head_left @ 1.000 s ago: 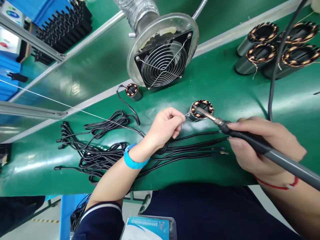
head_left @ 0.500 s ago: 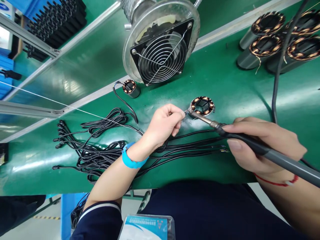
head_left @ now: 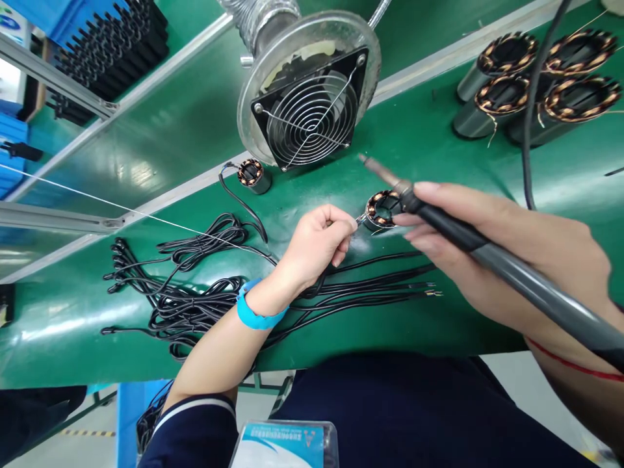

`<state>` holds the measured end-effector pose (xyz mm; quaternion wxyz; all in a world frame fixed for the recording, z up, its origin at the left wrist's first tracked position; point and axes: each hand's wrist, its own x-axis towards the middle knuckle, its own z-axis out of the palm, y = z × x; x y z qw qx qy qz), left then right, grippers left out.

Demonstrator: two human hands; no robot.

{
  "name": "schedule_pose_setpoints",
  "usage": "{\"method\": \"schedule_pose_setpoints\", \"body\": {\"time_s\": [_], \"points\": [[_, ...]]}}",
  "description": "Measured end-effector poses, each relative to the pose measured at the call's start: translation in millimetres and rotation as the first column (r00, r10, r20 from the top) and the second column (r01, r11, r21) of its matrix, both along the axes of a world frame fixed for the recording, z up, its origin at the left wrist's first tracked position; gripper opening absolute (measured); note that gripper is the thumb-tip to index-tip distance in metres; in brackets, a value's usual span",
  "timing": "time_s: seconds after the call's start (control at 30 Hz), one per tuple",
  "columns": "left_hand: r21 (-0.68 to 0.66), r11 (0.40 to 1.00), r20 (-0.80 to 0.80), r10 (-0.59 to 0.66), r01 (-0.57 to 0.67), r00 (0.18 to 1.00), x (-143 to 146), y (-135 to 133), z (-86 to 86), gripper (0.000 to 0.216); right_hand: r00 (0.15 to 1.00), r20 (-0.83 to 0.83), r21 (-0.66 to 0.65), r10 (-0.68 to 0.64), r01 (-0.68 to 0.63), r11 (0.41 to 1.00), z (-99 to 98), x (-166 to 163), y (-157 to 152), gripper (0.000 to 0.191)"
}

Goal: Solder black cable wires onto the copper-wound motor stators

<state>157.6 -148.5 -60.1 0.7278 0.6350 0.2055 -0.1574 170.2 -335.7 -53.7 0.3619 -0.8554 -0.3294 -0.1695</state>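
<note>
My left hand is closed in a pinch on a thin wire end, held against the side of a small copper-wound stator standing on the green belt. My right hand grips a soldering iron; its metal tip points up and left, lifted clear above the stator. My right fingers partly hide the stator's right side. A bundle of black cables lies under my left wrist, their stripped ends reaching right below the stator.
A round fume-extraction fan on a ribbed hose stands just behind the work spot. Another small stator with a black lead sits to its left. Several larger stators cluster at the far right. Black parts fill a blue bin top left.
My right hand has lifted the soldering iron up and left, so its tip left the stator and now hangs above it. My left hand stayed pinched beside the stator.
</note>
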Motion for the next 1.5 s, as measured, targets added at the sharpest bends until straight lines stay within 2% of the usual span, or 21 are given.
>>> {"method": "schedule_pose_setpoints", "body": {"time_s": [0.1,0.2,0.37,0.73,0.97,1.1,1.3,1.4,1.5], "points": [[-0.001,1.0,0.004,-0.001,0.001,1.0,0.1,0.3,1.1,0.017,0.996,-0.084,0.02,-0.022,0.024,1.0,3.1,6.1,5.0,0.038],[0.009,1.0,-0.017,0.004,-0.004,1.0,0.7,0.3,2.2,0.018,0.99,-0.138,0.066,0.027,-0.018,0.998,-7.0,10.1,9.7,0.041],[0.005,1.0,-0.026,0.01,-0.01,1.0,1.5,0.1,2.6,0.019,0.995,-0.093,0.142,0.017,-0.003,0.99,-26.4,5.4,14.9,0.05],[-0.01,1.0,-0.025,-0.007,0.007,1.0,1.0,1.2,0.7,0.017,0.997,-0.071,0.185,0.026,-0.012,0.983,-35.8,5.8,18.1,0.054],[-0.003,1.0,-0.024,0.002,-0.002,1.0,1.2,1.2,0.3,0.017,0.99,-0.141,0.123,0.01,0.007,0.992,-34.2,3.7,18.9,0.051],[-0.021,1.0,-0.02,0.006,-0.006,1.0,1.1,1.4,0.4,0.017,0.995,-0.091,0.092,-0.035,0.044,0.995,-36.5,5.1,20.3,0.047],[-0.024,1.0,-0.02,-0.019,0.018,1.0,1.3,2.4,1.5,0.018,0.999,-0.046,0.004,-0.011,0.011,1.0,-39.4,5.3,26.6,0.046],[0.014,0.999,0.037,-0.03,0.029,0.999,-1.6,2.8,-0.2,0.017,0.998,-0.068,0.026,-0.012,0.013,1.0,-37.8,3.2,28.3,0.047],[0.21,0.978,0.261,-0.037,-0.019,0.965,-6.6,3.1,-3.6,0.013,0.994,-0.109,0.084,-0.005,0.014,0.996,-37.0,2.1,28.1,0.048]]}}
